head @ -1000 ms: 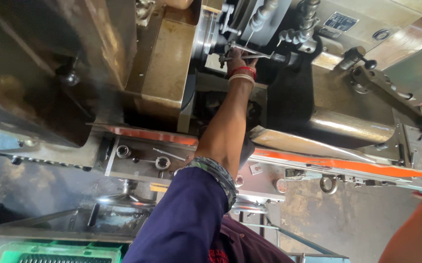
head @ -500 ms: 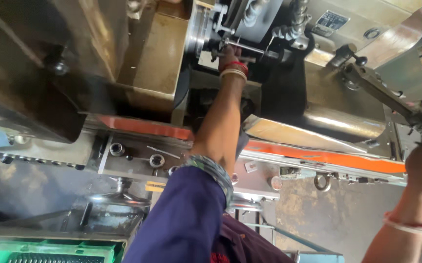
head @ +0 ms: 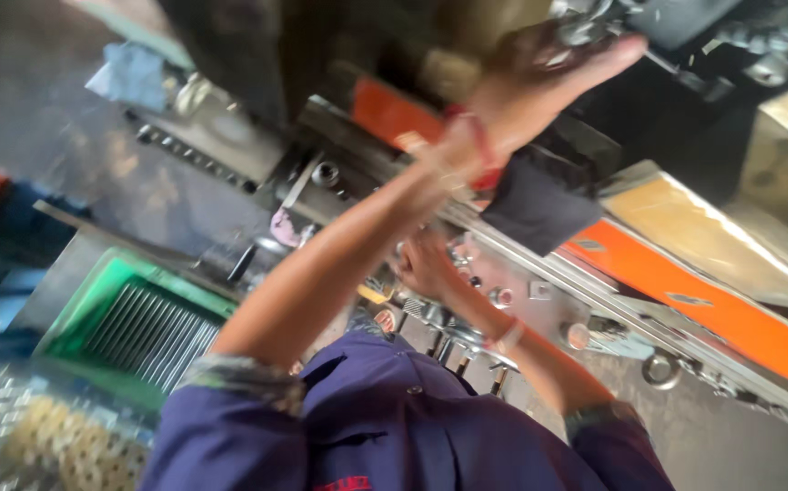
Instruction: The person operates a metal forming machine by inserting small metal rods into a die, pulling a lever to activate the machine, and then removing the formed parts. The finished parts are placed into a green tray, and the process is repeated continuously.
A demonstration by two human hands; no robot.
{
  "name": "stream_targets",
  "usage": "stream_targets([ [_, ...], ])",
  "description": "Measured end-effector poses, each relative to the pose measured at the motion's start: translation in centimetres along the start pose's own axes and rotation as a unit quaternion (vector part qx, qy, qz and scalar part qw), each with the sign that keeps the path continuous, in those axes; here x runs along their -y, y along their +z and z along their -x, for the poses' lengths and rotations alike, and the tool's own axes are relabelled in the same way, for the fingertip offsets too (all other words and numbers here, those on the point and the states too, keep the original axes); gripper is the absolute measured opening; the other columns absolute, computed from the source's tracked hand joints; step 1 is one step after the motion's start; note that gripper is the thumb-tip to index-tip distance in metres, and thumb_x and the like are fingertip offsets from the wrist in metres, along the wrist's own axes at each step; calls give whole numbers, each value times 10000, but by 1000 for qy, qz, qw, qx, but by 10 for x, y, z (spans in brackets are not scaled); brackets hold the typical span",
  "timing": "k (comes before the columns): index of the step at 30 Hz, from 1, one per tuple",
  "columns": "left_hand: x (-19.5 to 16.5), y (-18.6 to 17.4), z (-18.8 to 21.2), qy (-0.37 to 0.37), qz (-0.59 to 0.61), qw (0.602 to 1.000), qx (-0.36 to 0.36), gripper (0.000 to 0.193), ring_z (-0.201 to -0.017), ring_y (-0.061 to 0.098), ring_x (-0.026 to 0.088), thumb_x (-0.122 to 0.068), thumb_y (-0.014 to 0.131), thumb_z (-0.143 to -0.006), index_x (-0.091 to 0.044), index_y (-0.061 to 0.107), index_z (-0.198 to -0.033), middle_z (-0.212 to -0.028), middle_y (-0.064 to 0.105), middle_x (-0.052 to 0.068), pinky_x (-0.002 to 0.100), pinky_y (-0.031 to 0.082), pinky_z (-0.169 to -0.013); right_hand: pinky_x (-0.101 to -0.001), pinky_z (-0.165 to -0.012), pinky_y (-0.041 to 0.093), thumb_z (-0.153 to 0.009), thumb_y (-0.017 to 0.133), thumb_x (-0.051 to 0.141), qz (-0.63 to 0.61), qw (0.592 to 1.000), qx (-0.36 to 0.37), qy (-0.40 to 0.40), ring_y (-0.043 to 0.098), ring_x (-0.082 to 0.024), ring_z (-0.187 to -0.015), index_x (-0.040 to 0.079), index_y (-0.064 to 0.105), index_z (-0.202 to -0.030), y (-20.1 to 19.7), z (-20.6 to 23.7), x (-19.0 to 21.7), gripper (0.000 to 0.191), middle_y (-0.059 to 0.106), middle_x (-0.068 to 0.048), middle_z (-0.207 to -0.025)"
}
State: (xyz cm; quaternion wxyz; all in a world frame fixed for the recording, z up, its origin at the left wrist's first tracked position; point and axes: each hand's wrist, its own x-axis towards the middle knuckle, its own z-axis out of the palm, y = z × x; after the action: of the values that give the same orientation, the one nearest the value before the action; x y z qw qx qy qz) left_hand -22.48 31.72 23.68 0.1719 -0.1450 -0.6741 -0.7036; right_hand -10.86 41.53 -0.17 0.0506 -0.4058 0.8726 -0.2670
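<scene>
Blurred view, camera tilted. Left hand is raised far up into the dark machine parts at top right; fingers stretched out fairly open, can't tell if it's holding anything. Red band on wrist. Right hand is lower, near centre, on the steel panel w/ bolts; fingers curled, grip unclear. Orange strip runs to the right. Green crate near left.

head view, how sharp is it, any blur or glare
Head view: motion blur smears the raised left hand and the machine parts around it; the right hand by the bolts is soft too; glare brightens the metal panel at upper right; the green crate looks slightly clearer.
</scene>
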Motion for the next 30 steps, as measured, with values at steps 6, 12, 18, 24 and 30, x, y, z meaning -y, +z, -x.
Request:
stream_targets([
  [6, 1, -203, 143, -74, -161, 970, -165, 304, -893, 704, 206, -351, 657, -1043, -84, 585, -1166, -959, 726, 78, 341, 580, -810, -460, -697, 551, -798, 691, 145, -100, 977, -8, 188, 704, -350, -784, 116, 526, -1390, 71, -106, 10, 616, 708, -179, -885],
  [12, 67, -305, 287, -135, -213, 895, -369, 225, -790, 617, 159, -264, 628, -1025, -42, 643, -993, -840, 660, 60, 318, 491, -723, -429, -680, 534, -777, 764, 239, -44, 988, 119, 89, 687, -326, -767, 36, 561, -1232, 108, -99, 58, 538, 696, -189, -835],
  [18, 98, -337, 367, -225, -33, 851, -473, 363, -547, 450, 37, -315, 797, -878, -33, 671, -687, -585, 529, -70, 261, 331, -485, -289, -537, 373, -1082, 594, 324, -311, 946, 73, 64, 515, -107, -605, 63, 671, -905, 127, -106, 189, 325, 573, -10, -699],
  [24, 57, -345, 396, -199, -32, 853, -482, 377, -557, 468, 26, -320, 798, -900, -23, 678, -701, -594, 568, -53, 250, 353, -491, -234, -481, 275, -1119, 520, 321, -537, 835, 101, 71, 353, -30, -541, 86, 589, -859, 140, -123, 275, 357, 435, 76, -645],
  [30, 41, -363, 435, -206, -176, 845, -461, 382, -515, 533, 47, -352, 757, -910, -18, 709, -732, -557, 590, 1, 257, 428, -502, -254, -381, 267, -1097, 491, 328, -546, 815, 122, 151, 357, -38, -417, 113, 526, -826, 180, -107, 305, 348, 429, 69, -558],
])
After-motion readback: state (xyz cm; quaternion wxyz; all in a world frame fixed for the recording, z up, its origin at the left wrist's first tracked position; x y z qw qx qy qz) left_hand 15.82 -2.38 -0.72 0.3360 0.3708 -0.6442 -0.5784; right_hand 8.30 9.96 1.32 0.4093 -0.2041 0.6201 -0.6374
